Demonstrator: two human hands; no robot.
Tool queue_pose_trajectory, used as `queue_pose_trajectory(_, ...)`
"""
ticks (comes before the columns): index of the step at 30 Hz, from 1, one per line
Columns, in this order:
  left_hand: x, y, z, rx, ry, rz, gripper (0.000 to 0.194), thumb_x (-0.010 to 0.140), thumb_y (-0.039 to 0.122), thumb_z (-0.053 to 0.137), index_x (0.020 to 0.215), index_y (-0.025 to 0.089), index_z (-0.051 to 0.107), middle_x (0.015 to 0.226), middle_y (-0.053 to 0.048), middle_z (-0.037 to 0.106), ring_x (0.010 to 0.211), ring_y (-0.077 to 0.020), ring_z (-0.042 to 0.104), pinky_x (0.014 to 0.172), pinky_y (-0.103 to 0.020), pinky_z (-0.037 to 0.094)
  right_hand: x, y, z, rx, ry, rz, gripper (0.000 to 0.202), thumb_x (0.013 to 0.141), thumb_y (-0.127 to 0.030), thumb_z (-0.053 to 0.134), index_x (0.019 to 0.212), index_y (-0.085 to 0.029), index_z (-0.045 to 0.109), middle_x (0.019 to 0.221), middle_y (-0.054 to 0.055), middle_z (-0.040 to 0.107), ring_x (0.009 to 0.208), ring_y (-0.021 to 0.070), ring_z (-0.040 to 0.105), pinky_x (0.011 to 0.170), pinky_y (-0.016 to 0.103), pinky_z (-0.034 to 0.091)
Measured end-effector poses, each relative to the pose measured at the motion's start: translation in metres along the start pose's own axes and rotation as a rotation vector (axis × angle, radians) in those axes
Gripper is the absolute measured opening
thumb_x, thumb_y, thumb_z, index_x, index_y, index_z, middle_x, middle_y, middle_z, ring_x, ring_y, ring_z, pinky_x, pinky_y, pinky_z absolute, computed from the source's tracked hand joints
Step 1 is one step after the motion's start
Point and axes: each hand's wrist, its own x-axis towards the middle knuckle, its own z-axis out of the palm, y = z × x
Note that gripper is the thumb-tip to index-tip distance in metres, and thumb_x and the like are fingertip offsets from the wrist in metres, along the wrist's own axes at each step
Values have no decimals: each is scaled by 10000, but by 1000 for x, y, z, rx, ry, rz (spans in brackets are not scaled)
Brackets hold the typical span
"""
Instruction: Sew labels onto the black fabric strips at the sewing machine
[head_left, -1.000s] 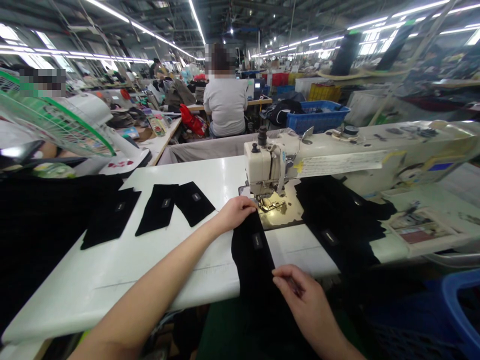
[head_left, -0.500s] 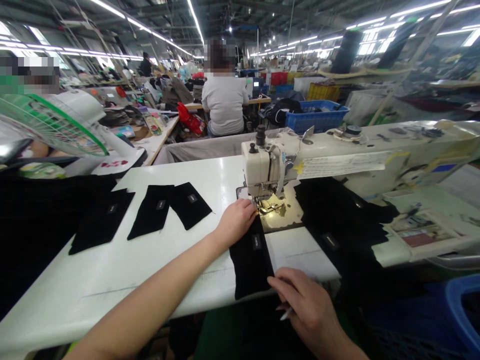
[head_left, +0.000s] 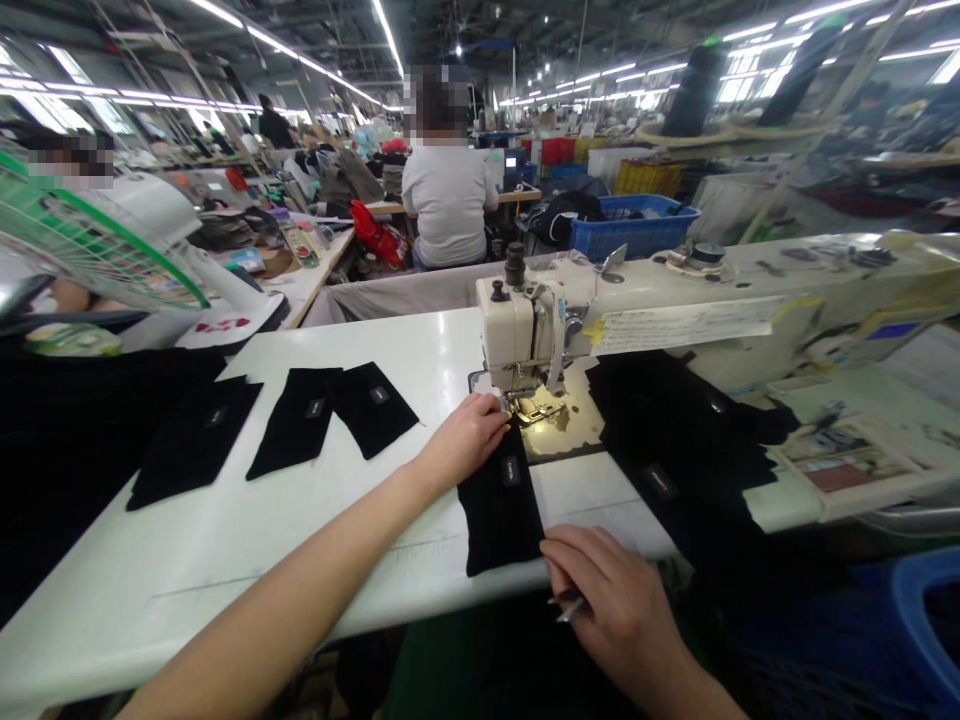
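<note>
A black fabric piece (head_left: 499, 515) with a small dark label (head_left: 511, 470) runs from the table's front edge up to the needle area of a sewing machine (head_left: 517, 330). My left hand (head_left: 469, 435) is closed on its far end, fingertips close by the presser foot (head_left: 514, 402). At the near right corner, my right hand (head_left: 611, 585) pinches the fabric's edge between thumb and fingers. A small pointed metal tool (head_left: 571, 608), perhaps thread snips, sticks out of the right palm; most of it is hidden.
Several labelled black pieces (head_left: 375, 410) lie on the white table (head_left: 337, 560) at left. More black fabric (head_left: 667, 450) lies right of the needle plate. A fan (head_left: 97, 230) stands at far left, a blue basket (head_left: 915, 600) at lower right. A person (head_left: 450, 200) sits ahead.
The near end of the fabric piece has shifted slightly away from me, toward the machine. My right hand has moved slightly up with it, and the left stays by the presser foot.
</note>
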Motion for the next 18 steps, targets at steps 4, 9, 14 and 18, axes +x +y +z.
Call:
queue_pose_trajectory(4, 0, 0, 0, -11, 19, 9, 278, 1010, 219, 453, 961, 146, 717, 956, -109, 589, 900, -229, 531, 837, -366, 503, 0, 0, 1, 1, -18, 12, 333, 860, 6, 408, 1061, -175, 602, 985, 83, 677, 802, 210, 627, 671, 328, 502)
queue_pose_trajectory(9, 0, 0, 1, -15, 24, 11, 265, 1008, 217, 460, 977, 153, 715, 954, -102, 582, 905, -227, 536, 849, -366, 501, 0, -1, 1, 3, -14, 10, 364, 837, 26, 398, 1065, -174, 600, 992, 79, 677, 801, 205, 622, 658, 318, 487)
queue_pose_trajectory(14, -1, -2, 3, -71, 55, -10, 243, 993, 206, 489, 996, 141, 723, 978, -119, 600, 912, -234, 548, 848, -380, 505, 0, 0, 2, -6, -14, 9, 321, 882, 5, 406, 1066, -171, 600, 982, 80, 677, 798, 201, 618, 666, 321, 477)
queue_pose_trajectory(18, -2, -4, 4, -74, 62, -10, 235, 990, 198, 502, 1006, 132, 727, 978, -119, 603, 914, -232, 554, 854, -377, 505, 0, 0, 2, 3, -28, 19, 319, 889, -3, 387, 1038, -181, 605, 973, 80, 676, 784, 194, 603, 664, 318, 465)
